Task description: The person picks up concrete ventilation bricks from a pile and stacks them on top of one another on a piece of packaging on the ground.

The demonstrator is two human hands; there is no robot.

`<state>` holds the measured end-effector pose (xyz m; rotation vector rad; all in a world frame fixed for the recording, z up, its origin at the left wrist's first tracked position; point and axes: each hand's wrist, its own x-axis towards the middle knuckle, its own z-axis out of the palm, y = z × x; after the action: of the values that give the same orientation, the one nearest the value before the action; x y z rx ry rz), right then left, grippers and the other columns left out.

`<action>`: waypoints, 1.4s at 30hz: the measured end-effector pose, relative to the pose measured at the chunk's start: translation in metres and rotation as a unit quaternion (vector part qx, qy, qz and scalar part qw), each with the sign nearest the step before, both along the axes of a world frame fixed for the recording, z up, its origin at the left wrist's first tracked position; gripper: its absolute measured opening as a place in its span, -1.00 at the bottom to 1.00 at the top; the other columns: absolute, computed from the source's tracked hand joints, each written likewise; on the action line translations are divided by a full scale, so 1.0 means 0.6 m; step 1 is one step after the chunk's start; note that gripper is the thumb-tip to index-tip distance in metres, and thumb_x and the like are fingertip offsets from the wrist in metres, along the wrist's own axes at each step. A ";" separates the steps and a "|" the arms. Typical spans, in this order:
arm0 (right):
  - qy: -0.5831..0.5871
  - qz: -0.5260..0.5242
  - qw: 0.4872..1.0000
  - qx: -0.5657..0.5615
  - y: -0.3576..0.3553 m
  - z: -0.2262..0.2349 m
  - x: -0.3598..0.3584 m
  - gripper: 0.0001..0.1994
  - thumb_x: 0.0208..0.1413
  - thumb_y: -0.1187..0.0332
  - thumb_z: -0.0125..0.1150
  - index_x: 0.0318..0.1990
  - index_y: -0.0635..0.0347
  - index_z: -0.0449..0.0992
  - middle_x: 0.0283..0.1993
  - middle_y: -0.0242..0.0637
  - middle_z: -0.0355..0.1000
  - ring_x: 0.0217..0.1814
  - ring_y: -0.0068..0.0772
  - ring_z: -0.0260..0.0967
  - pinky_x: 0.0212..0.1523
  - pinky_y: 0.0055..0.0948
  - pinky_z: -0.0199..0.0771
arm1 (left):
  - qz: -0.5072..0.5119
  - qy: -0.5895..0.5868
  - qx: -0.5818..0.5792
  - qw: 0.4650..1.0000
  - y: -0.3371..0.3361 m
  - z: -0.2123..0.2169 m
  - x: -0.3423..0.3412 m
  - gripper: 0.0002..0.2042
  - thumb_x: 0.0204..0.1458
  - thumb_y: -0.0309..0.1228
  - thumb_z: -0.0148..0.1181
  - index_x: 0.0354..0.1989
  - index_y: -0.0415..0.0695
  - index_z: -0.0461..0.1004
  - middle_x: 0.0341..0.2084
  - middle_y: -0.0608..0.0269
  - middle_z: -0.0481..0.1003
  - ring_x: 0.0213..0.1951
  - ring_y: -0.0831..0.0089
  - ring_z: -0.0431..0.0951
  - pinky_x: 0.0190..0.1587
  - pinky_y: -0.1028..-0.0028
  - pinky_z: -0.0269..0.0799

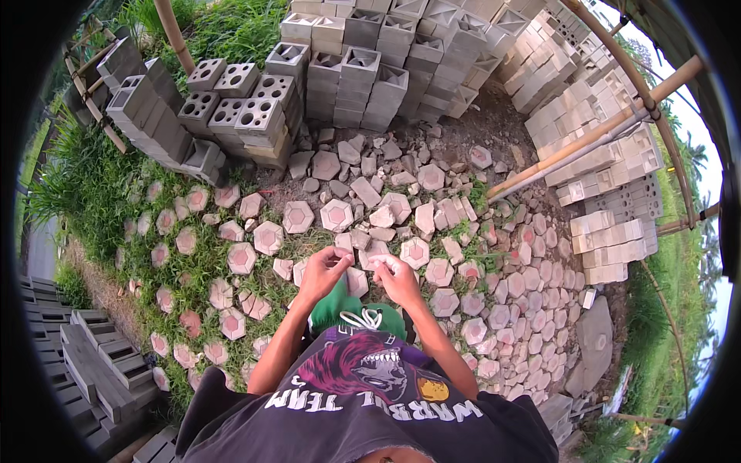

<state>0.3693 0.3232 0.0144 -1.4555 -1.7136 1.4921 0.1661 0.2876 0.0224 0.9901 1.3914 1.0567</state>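
Note:
Both hands are raised in front of me at the middle of the view, a small gap apart. My left hand (327, 271) has its fingers curled inward with thumb and fingertips together. My right hand (392, 276) is closed in a similar pinch, its fingertips pale. Whatever either hand may hold is too small or hidden to make out. Beyond and below them lie hexagonal paving stones with reddish centres, one hexagonal paver (337, 215) just past my left hand and another paver (414, 251) to the right of my right hand.
Stacked hollow concrete blocks (363, 85) stand along the far side, with round-holed blocks (258, 116) at far left. More block stacks (610, 231) line the right. Broken rubble (367, 191) covers the ground ahead. A bamboo pole (594, 139) slants across the right; grey blocks (100, 370) lie lower left.

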 end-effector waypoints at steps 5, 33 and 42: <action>0.037 0.009 0.999 -0.020 0.129 -0.009 -0.042 -0.75 0.22 0.36 -0.05 -0.09 0.29 0.49 -0.33 -0.28 0.55 -0.32 -0.50 0.46 -0.25 -0.48 0.43 | 0.027 -0.009 -0.006 1.000 0.122 -0.001 -0.030 -0.79 0.11 -0.34 0.18 -0.26 -0.27 0.51 -0.41 0.25 0.55 -0.33 0.57 0.52 -0.22 0.50 0.43; -0.102 0.165 0.940 -0.281 0.919 -0.166 0.217 -0.78 0.22 0.39 0.00 -0.08 0.32 0.44 -0.16 -0.23 0.52 -0.14 -0.53 0.45 -0.13 -0.52 0.41 | 0.322 -0.139 -0.219 0.910 0.724 -0.168 0.277 -0.81 0.15 -0.39 0.12 -0.18 -0.27 0.46 -0.28 0.27 0.53 -0.19 0.57 0.49 -0.06 0.53 0.37; -0.134 0.099 0.946 -0.278 1.170 -0.223 0.098 -0.76 0.21 0.33 0.04 -0.07 0.29 0.44 -0.18 -0.25 0.52 -0.16 -0.51 0.44 -0.16 -0.52 0.43 | 0.343 -0.157 -0.236 0.895 0.920 -0.244 0.172 -0.77 0.14 -0.38 0.12 -0.11 -0.28 0.44 -0.27 0.22 0.53 -0.18 0.52 0.51 -0.05 0.51 0.39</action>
<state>0.4281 1.0251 -0.1196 -1.8809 -1.7098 2.0921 0.2695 0.8395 -0.1242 -0.0590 1.6466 1.2210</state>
